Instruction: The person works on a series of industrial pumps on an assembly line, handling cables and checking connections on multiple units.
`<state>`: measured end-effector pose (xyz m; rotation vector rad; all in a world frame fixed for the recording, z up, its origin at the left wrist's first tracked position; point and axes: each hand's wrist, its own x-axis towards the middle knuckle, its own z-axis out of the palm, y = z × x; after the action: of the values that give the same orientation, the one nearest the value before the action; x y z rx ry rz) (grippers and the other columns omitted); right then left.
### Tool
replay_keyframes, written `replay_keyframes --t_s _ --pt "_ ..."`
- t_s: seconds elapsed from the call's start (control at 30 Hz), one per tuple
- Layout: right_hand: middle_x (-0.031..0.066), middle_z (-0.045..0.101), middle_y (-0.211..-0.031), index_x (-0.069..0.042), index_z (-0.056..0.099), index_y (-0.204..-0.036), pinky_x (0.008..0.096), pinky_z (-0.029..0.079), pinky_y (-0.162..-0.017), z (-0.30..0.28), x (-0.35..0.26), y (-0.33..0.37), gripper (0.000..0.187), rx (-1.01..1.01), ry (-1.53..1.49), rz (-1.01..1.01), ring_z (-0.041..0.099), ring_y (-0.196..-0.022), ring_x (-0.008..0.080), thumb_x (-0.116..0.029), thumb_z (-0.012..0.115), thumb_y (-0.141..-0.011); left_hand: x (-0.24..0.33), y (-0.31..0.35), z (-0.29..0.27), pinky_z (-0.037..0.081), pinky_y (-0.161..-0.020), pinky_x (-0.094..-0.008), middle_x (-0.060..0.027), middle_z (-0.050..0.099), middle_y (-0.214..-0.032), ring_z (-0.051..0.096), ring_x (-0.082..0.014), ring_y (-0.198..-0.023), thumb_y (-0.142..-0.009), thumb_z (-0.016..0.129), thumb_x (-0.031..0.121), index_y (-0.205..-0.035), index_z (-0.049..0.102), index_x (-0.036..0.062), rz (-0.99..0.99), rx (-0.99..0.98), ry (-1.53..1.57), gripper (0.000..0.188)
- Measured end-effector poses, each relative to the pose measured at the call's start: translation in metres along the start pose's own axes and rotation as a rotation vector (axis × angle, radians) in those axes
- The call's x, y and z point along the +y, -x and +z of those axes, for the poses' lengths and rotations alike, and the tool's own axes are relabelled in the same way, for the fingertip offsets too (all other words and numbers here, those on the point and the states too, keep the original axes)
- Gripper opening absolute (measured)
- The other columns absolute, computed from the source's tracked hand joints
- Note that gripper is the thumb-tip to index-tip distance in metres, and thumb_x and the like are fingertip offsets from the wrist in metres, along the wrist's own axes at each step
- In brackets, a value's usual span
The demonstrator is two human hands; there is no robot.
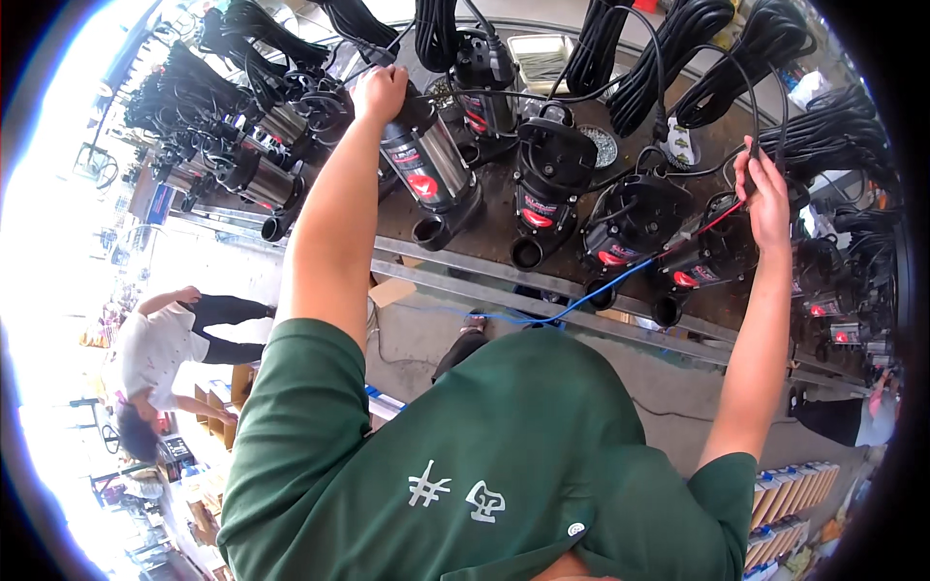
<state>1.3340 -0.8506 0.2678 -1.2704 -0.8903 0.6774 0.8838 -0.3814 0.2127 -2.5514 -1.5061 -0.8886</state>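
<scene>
My left hand (pixel 381 92) is closed on the black top of a submersible pump (pixel 428 160), which has a shiny steel body and a black outlet at its base. The pump leans slightly on the bench. At the right, my right hand (pixel 763 194) pinches a thin black cable (pixel 754 136). A red wire (pixel 719 219) runs up to these fingers from a blue cable (pixel 605 288) that hangs across the bench's front edge. Between my hands stand more pumps, among them a black-topped pump (pixel 547 174) and a dark pump (pixel 635 218).
Coiled black cables (pixel 668 48) lie along the back. A pale tray (pixel 542 63) and a round dish of small parts (pixel 598 145) stand behind the pumps. More steel pumps (pixel 257 179) crowd the left. A metal rail (pixel 465 274) edges the bench. Another person (pixel 160 349) stands at the left.
</scene>
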Motion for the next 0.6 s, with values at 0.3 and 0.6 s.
replay_keyframes --t_s 0.3,0.6 --pt "0.0078 0.065 -0.113 0.0 0.048 -0.15 0.0212 0.039 -0.055 0.007 -0.007 0.007 0.046 0.041 0.04 -0.104 0.049 -0.068 0.007 -0.013 0.05 -0.106 -0.007 -0.017 0.014 0.046 -0.098 -0.0534 -0.022 0.073 -0.097 0.066 -0.0423 -0.106 -0.096 0.047 0.052 -0.103 0.075 0.011 -0.067 -0.181 0.093 0.05" --pt "0.0058 0.07 -0.112 0.002 0.067 -0.116 0.0261 0.048 -0.082 0.025 0.002 0.013 0.024 0.039 0.769 -0.557 0.064 -0.094 0.0146 -0.004 0.072 -0.093 -0.009 -0.017 0.012 0.051 -0.083 -0.0473 -0.0187 0.071 -0.083 0.07 -0.0394 -0.088 -0.097 0.053 0.052 -0.091 0.07 0.0058 -0.03 -0.115 0.142 0.05"
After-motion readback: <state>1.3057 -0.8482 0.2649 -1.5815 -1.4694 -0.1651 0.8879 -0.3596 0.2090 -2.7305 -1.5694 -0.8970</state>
